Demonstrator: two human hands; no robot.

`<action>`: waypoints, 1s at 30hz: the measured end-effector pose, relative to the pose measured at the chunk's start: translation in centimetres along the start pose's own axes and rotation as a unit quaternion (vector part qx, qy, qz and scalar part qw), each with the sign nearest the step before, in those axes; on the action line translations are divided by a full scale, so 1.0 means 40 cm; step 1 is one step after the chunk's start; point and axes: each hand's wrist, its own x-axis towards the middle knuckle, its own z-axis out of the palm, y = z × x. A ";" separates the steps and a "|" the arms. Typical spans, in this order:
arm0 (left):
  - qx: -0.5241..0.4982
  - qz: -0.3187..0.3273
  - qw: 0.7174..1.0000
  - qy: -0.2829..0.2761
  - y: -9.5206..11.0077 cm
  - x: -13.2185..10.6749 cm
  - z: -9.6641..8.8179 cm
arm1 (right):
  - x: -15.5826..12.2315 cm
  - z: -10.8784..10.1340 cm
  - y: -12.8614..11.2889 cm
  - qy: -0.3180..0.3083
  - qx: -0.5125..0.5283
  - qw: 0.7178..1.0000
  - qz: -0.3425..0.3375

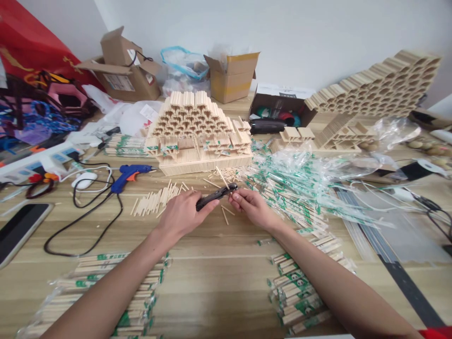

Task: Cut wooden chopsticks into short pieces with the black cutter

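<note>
One left hand (180, 215) and one right hand (252, 208), fingers closed around black pliers (212, 197).

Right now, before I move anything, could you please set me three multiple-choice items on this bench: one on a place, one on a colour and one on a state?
1. Where is the blue hot glue gun?
A. Inside a cardboard box
B. On the table, left of the left hand
C. On top of the chopstick structure

2. What colour is its trigger?
A. Green
B. White
C. Orange

3. How are the black-handled pliers placed?
A. Lying alone on the table
B. Held in both hands
C. Hanging from the wall

Answers:
1. B: it lies on the tabletop.
2. C: orange stands out against the blue body.
3. B: the left hand grips them and the right hand pinches their end.
</note>
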 end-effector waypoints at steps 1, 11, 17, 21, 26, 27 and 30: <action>-0.001 0.000 1.000 -0.002 0.000 0.000 0.000 | 0.000 0.001 0.000 0.000 0.000 1.000 -0.001; 0.007 -0.027 1.000 0.002 0.002 0.000 -0.003 | 0.002 0.005 0.014 0.005 0.031 0.999 0.009; -0.019 -0.045 0.999 0.003 -0.002 0.005 -0.004 | 0.001 0.017 0.031 0.032 0.085 0.996 0.026; -0.069 -0.064 0.996 0.004 -0.009 0.009 -0.002 | 0.000 0.022 0.041 0.034 0.117 0.992 0.038; -0.214 -0.049 0.975 0.026 -0.016 0.009 0.005 | -0.003 0.023 0.046 0.045 0.076 0.996 0.033; -0.240 -0.039 0.969 0.034 -0.016 0.008 0.007 | -0.004 0.024 0.045 0.048 0.062 0.997 0.028; -0.285 0.000 0.958 0.039 -0.009 0.002 0.018 | -0.004 0.030 0.043 0.053 0.045 0.997 0.013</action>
